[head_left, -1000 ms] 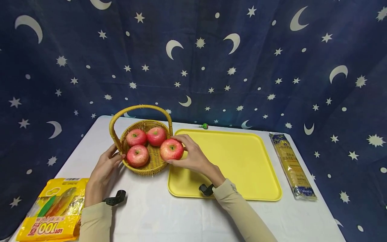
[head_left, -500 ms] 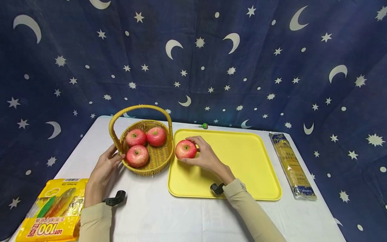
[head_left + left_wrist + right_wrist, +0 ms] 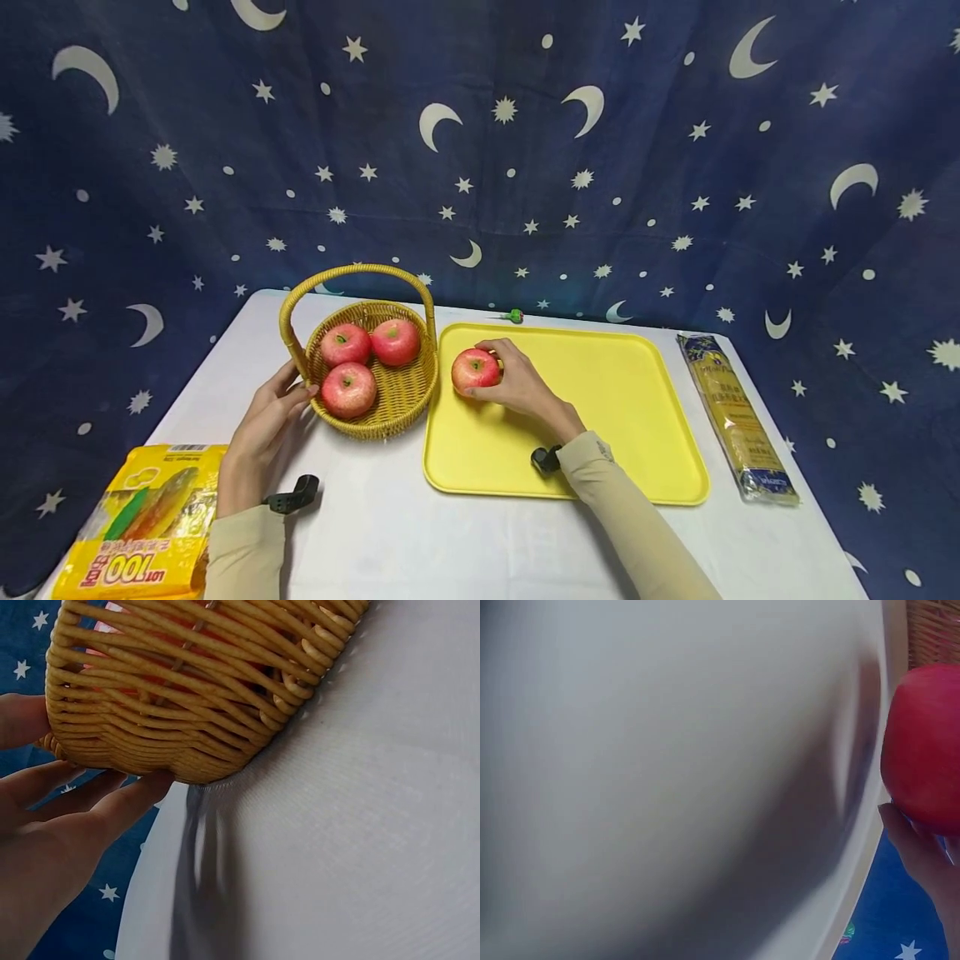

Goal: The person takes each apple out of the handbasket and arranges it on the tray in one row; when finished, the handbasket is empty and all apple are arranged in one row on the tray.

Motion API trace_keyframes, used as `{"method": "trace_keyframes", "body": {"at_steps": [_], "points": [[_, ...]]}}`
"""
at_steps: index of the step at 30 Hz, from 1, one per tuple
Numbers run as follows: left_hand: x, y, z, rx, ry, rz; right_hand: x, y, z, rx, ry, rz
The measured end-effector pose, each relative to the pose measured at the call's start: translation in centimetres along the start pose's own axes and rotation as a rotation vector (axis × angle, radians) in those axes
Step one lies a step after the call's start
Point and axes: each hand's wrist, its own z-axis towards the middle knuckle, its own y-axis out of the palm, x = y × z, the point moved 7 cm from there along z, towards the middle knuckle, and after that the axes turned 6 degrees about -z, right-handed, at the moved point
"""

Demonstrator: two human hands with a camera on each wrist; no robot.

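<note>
My right hand (image 3: 528,392) grips a red apple (image 3: 474,372) by its sides, over the left part of a yellow tray (image 3: 607,417). In the right wrist view the apple (image 3: 926,750) sits at the right edge, fingertips against it. Left of the tray stands a wicker basket (image 3: 405,400) with a tall arched handle. Several apples are about; three of them (image 3: 348,390) lie inside the basket. My left hand (image 3: 258,429) pinches the basket's left rim. In the left wrist view its thumb is at the rim and its fingers (image 3: 135,801) press on the woven outside wall.
A yellow snack bag (image 3: 142,525) lies at the front left of the white table (image 3: 420,533). Right of the tray is a long pasta packet (image 3: 738,421). A small green and red item (image 3: 514,316) lies behind the tray. A starry blue curtain (image 3: 495,150) hangs behind.
My right hand has carried the apple from the basket's right rim rightward over the tray, and slightly lower at the end. The left hand keeps its place on the basket; the view shifted a little.
</note>
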Motion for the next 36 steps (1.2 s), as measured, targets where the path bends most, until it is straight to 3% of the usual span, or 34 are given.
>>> {"method": "trace_keyframes", "body": {"at_steps": [5,14,21,29,36], "points": [[-0.2,0.1,0.1,0.006,-0.015,0.006,0.4,0.5,0.2,-0.032,-0.002,-0.013],[-0.1,0.1,0.0,-0.038,0.033,-0.005,0.1,0.7,0.2,-0.042,-0.021,-0.011],[-0.2,0.0,0.1,-0.037,0.019,-0.007,-0.1,0.5,0.1,-0.058,-0.026,-0.040],[-0.4,-0.2,-0.1,-0.021,0.006,-0.017,-1.8,-1.0,0.1,-0.005,-0.090,-0.073],[-0.4,-0.2,0.0,-0.015,-0.003,-0.021,-4.7,-1.6,0.1,0.028,-0.170,-0.001]]}}
